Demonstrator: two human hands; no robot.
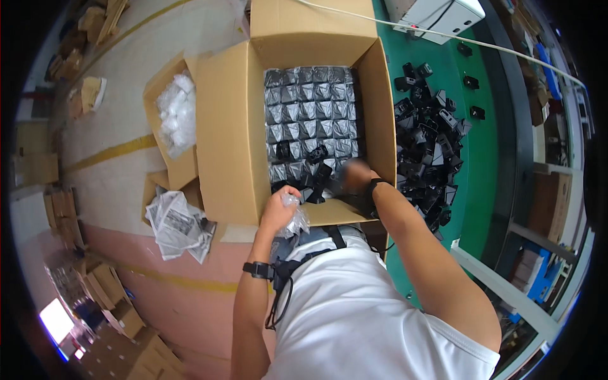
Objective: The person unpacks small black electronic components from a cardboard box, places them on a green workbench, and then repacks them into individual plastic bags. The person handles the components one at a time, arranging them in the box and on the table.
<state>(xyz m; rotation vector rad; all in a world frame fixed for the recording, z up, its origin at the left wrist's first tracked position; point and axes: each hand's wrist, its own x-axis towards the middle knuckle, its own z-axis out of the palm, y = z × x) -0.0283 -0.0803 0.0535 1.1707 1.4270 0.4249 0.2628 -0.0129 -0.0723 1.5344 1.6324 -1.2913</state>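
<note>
My left hand (277, 211) is closed around a crumpled clear plastic bag (297, 223) at the near left edge of a big open cardboard box (228, 136). Inside the box, rows of black parts wrapped in clear plastic (307, 113) fill the layer. Several loose black parts (322, 177) lie on top of them toward the near side. My right hand (358, 175) is inside the box at its near right, beside these loose parts. Motion smears its fingers, so I cannot make out whether it holds anything.
Right of the box, a heap of black plastic parts (427, 149) covers part of a green table (405, 272). A white machine (437, 19) and a hanging white cable (500, 48) are at the far right. On the left stand a carton of clear plastic bags (177, 117) and crumpled newspaper (180, 223).
</note>
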